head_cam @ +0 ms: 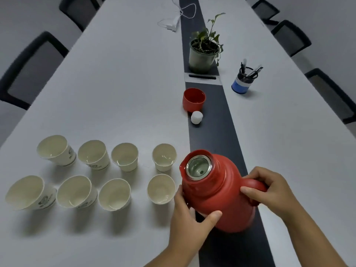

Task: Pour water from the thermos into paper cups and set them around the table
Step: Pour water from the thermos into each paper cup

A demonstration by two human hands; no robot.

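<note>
1. Left hand (189, 214) nearest the lens, fingers wrapped round the lower body of the red thermos (217, 191), thumb across the front. Right hand (269, 189) curled tight on the handle. Thermos sits over the dark centre strip of the surface (119, 74), mouth open, spout tipped toward the closest paper cup (161, 188).
2. Biggest risk: tipping too fast. Wide open mouth, so probably a gush that overshoots the rim or knocks over such a light cup.
3. Eight paper cups in two rows, first three columns packed close. Easy to splash a neighbour or nudge one with the thermos body while reaching across.
4. Can't tell how full the thermos is, so hard to guess the tilt needed.
5. Red cap (194, 99) and white stopper (196, 117) parked further up the strip, well clear, though that stopper looks round enough to roll.
</note>
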